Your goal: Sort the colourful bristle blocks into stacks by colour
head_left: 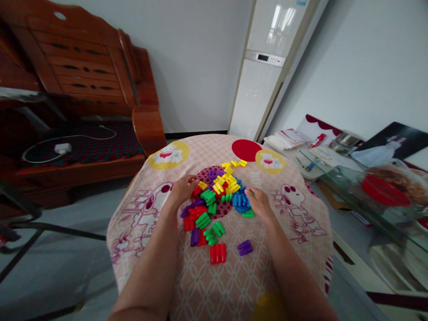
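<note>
A loose heap of small ribbed plastic toy pieces lies mid-table: yellow pieces point(225, 183), blue pieces point(240, 200), green pieces point(203, 220), red pieces point(190, 223) and purple pieces point(214, 174). At the heap's left edge, my left hand point(181, 192) is beside red and yellow pieces, its fingers apart and curved inward with nothing visible in them. My right hand point(260, 203) is at the right edge, next to the blue pieces. Its fingers are pinched together, and a bit of green plastic shows at them; the grip is partly hidden.
The round table wears a patterned pink cloth point(207, 285). A single purple piece point(245, 247) and a red piece point(218, 253) lie nearer me. A glass-topped side table point(347, 183) with papers and a red bowl point(384, 191) stands right. Behind are a wooden bench point(147, 129) and a white cabinet-like appliance point(256, 89).
</note>
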The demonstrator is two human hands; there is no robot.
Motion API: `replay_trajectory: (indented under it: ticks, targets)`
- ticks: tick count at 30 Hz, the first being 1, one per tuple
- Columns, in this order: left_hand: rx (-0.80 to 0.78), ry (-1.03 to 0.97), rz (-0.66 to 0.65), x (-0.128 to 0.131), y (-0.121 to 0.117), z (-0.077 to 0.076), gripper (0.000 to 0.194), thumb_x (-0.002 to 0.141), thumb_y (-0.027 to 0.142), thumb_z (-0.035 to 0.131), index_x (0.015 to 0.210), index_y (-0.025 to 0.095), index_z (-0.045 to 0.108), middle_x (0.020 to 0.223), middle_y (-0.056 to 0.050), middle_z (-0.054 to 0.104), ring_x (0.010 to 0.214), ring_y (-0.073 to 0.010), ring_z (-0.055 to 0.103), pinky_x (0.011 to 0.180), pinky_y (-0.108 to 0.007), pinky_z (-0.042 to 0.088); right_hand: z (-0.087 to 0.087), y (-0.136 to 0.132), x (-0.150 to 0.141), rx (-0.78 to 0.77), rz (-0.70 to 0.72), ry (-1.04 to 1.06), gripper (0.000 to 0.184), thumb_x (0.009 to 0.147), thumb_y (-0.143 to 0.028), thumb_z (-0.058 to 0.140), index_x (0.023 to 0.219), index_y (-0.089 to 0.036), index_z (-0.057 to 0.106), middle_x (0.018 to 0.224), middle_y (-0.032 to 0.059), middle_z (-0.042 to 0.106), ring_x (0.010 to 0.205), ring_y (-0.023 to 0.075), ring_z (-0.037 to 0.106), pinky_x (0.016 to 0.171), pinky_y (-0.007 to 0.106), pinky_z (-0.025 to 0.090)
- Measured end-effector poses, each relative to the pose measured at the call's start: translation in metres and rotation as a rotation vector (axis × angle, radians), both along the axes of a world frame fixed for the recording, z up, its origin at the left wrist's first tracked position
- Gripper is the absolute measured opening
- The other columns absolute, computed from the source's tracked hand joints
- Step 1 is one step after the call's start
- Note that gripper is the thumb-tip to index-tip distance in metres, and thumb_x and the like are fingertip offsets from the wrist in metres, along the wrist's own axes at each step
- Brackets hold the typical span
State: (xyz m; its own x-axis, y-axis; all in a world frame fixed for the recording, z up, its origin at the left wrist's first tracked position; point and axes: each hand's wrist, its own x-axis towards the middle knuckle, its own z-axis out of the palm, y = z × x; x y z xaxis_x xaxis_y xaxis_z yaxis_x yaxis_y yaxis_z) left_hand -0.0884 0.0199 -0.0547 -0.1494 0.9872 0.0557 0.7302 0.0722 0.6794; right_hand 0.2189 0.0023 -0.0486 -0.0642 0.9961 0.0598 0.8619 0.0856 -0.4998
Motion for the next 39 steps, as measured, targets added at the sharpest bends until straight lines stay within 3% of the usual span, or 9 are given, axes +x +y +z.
replay_trajectory:
  ticks: [4, 7, 11, 15, 18, 22, 26, 31, 39]
  targets:
    - [0.022, -0.012, 0.052, 0.002, 0.002, -0.006, 0.041, 0.089, 0.037, 0.046, 0.111, 0.019, 0.074, 0.108, -0.008, 0.076, 0.1, -0.0241, 0.068, 0.089, -0.031, 0.049, 0.001, 0.002, -0.035, -0.044, 0.296, 0.356, 0.041, 0.093, -0.04, 0.049, 0.123, -0.02, 0.068, 0.114, 0.0067, 0.074, 0.103, 0.0202, 0.068, 0.091, 0.03, 0.051]
    - [0.043, -0.027, 0.079, 0.001, 0.002, -0.012, 0.041, 0.089, 0.038, 0.044, 0.108, 0.018, 0.075, 0.105, -0.008, 0.076, 0.097, -0.024, 0.068, 0.086, -0.03, 0.048, 0.007, 0.025, -0.036, -0.004, 0.253, 0.415, 0.041, 0.092, -0.041, 0.049, 0.117, -0.017, 0.071, 0.099, 0.0072, 0.076, 0.09, 0.0214, 0.07, 0.082, 0.032, 0.054]
    - [0.047, -0.048, 0.102, -0.001, 0.004, -0.015, 0.041, 0.09, 0.037, 0.044, 0.105, 0.017, 0.076, 0.101, -0.008, 0.077, 0.092, -0.0234, 0.069, 0.08, -0.029, 0.048, 0.012, 0.083, -0.022, 0.21, -0.011, 0.306, 0.042, 0.091, -0.037, 0.049, 0.121, -0.015, 0.068, 0.113, 0.0112, 0.073, 0.103, 0.0226, 0.067, 0.093, 0.034, 0.051]
    - [0.047, -0.066, 0.106, -0.002, 0.005, -0.016, 0.039, 0.09, 0.036, 0.045, 0.103, 0.018, 0.076, 0.101, -0.009, 0.077, 0.092, -0.0236, 0.069, 0.08, -0.029, 0.048, 0.011, 0.141, -0.017, 0.181, -0.151, 0.101, 0.045, 0.091, -0.035, 0.049, 0.128, -0.013, 0.063, 0.129, 0.0155, 0.065, 0.119, 0.023, 0.06, 0.105, 0.036, 0.043]
    - [0.031, -0.073, 0.1, -0.002, 0.007, -0.017, 0.038, 0.09, 0.036, 0.045, 0.102, 0.017, 0.076, 0.102, -0.01, 0.077, 0.093, -0.0244, 0.069, 0.081, -0.03, 0.048, 0.011, 0.168, -0.028, 0.11, -0.094, -0.031, 0.041, 0.094, -0.033, 0.045, 0.126, -0.015, 0.065, 0.129, 0.0143, 0.065, 0.118, 0.0209, 0.059, 0.103, 0.034, 0.042]
    - [0.026, -0.088, 0.082, -0.003, 0.008, -0.018, 0.039, 0.09, 0.036, 0.045, 0.102, 0.017, 0.076, 0.103, -0.009, 0.077, 0.093, -0.024, 0.069, 0.083, -0.03, 0.048, 0.012, 0.181, -0.054, -0.029, 0.139, -0.219, 0.038, 0.098, -0.038, 0.042, 0.108, -0.018, 0.073, 0.117, 0.01, 0.071, 0.105, 0.0198, 0.062, 0.09, 0.028, 0.043]
    - [0.022, -0.079, 0.087, -0.003, 0.008, -0.016, 0.038, 0.09, 0.037, 0.045, 0.102, 0.018, 0.076, 0.101, -0.008, 0.077, 0.091, -0.023, 0.068, 0.079, -0.029, 0.048, 0.014, 0.168, -0.07, -0.049, 0.29, -0.255, 0.039, 0.094, -0.043, 0.049, 0.083, -0.016, 0.074, 0.091, 0.0063, 0.073, 0.085, 0.0173, 0.062, 0.072, 0.023, 0.039]
    - [0.023, -0.056, 0.081, -0.001, 0.009, -0.016, 0.038, 0.09, 0.037, 0.045, 0.098, 0.019, 0.077, 0.098, -0.008, 0.077, 0.09, -0.0233, 0.068, 0.077, -0.029, 0.047, 0.012, 0.121, -0.068, -0.083, 0.441, 0.006, 0.039, 0.09, -0.043, 0.052, 0.068, -0.015, 0.068, 0.065, -0.0012, 0.06, 0.067, 0.0132, 0.054, 0.061, 0.023, 0.035]
    - [0.041, -0.061, 0.084, 0.0, 0.012, -0.019, 0.039, 0.088, 0.038, 0.045, 0.101, 0.018, 0.077, 0.098, -0.008, 0.077, 0.09, -0.023, 0.067, 0.078, -0.028, 0.046, 0.015, 0.017, -0.062, 0.127, 0.632, 0.369, 0.02, 0.086, -0.035, 0.06, 0.082, -0.019, 0.071, 0.104, 0.0066, 0.07, 0.1, 0.0188, 0.064, 0.094, 0.034, 0.047]
